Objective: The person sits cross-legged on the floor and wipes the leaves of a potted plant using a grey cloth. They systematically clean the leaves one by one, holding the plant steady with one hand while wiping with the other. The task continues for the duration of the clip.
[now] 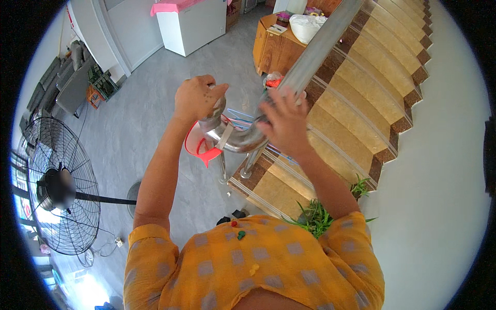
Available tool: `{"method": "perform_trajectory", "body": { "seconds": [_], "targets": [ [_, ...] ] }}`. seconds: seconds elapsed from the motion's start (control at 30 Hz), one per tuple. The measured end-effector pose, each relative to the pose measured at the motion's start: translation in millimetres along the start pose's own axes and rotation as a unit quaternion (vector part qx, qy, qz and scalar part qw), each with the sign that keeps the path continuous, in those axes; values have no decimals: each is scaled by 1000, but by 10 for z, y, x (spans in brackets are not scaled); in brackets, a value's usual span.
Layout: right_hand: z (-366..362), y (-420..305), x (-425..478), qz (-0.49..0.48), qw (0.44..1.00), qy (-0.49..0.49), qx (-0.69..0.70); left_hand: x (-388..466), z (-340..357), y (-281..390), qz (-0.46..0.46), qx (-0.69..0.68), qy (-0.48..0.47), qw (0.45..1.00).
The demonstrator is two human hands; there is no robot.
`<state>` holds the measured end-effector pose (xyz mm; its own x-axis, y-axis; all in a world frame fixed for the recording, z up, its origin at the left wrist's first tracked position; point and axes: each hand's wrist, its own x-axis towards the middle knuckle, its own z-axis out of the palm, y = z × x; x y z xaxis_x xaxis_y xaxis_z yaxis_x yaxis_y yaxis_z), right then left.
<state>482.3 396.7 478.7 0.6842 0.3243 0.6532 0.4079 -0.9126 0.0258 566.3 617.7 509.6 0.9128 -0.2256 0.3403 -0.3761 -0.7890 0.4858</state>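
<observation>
My left hand (197,97) is curled over a round metal ball finial (219,110) at the end of a stainless steel handrail (317,46). Its fingers hide much of the ball. My right hand (286,126), blurred, is over the rail just above its curved section (242,141), fingers spread and nothing visible in them. Whether its palm touches the metal I cannot tell. A pale strip (226,136) wraps the curve beside a red-rimmed plastic basket (198,145). Blue clothes hangers (241,115) show behind the curve.
Tan steps (348,104) climb at the right along a white wall (434,193). Green plants (316,217) stand by the lowest steps. A black-caged fan (62,190) is at left. Farther off are a wooden cabinet (271,50) with a white bag (306,28) and a white chest freezer (193,29).
</observation>
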Motion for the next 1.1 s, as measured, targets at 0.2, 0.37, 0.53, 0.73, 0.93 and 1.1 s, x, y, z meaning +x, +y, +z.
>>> {"method": "perform_trajectory", "body": {
  "seconds": [0.2, 0.37, 0.53, 0.73, 0.93, 1.1],
  "targets": [
    [192, 550, 332, -46, 999, 13, -19, 52, 124, -233, 138, 64, 33, 988],
    [95, 1241, 916, -47, 994, 2, -95, 43, 55, -49, 49, -11, 54, 997],
    [-52, 1886, 1451, 17, 973, -52, -224, 62, 180, -278, 105, 10, 69, 992],
    [260, 1828, 1191, 1, 981, 105, -165, 36, 105, -158, 72, -25, 65, 995],
    [342, 943, 678, 5, 993, 85, -77, 24, 12, -197, 178, -23, 56, 982],
    [475, 81, 231, 82, 993, 57, -56, 86, -27, -299, 182, -96, 24, 978]
  ]
}}
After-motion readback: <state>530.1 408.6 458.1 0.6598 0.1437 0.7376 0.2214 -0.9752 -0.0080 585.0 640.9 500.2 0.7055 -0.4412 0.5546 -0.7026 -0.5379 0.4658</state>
